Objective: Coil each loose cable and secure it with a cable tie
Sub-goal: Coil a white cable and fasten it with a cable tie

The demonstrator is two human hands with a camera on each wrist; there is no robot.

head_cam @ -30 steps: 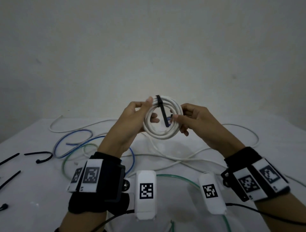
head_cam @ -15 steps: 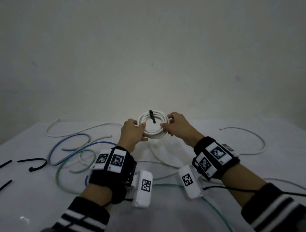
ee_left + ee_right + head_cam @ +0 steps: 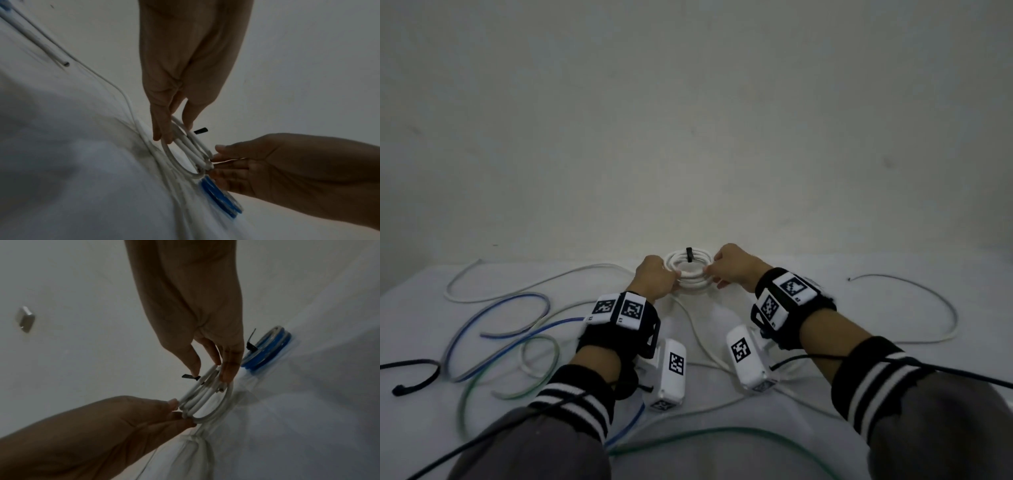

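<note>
A coiled white cable (image 3: 690, 272) with a black cable tie (image 3: 689, 254) round its far side sits low at the back of the white table (image 3: 825, 301). My left hand (image 3: 676, 274) pinches its left side and my right hand (image 3: 709, 270) pinches its right side. In the left wrist view my left fingers (image 3: 164, 131) grip the coil (image 3: 185, 151), with the tie's end (image 3: 200, 130) sticking out. In the right wrist view my right fingers (image 3: 226, 369) hold the coil (image 3: 203, 400) just above the tablecloth.
Loose white (image 3: 534, 284), blue (image 3: 510, 322) and green (image 3: 482, 387) cables lie at the left, another white cable (image 3: 928, 308) at the right. Black cable ties (image 3: 417, 380) lie at the far left. A tied blue coil (image 3: 267, 352) rests beside my right hand, by the wall.
Both hands have carried the white coil down and away from me, from chest height to the back of the table. The tie's long tail no longer hangs across the coil.
</note>
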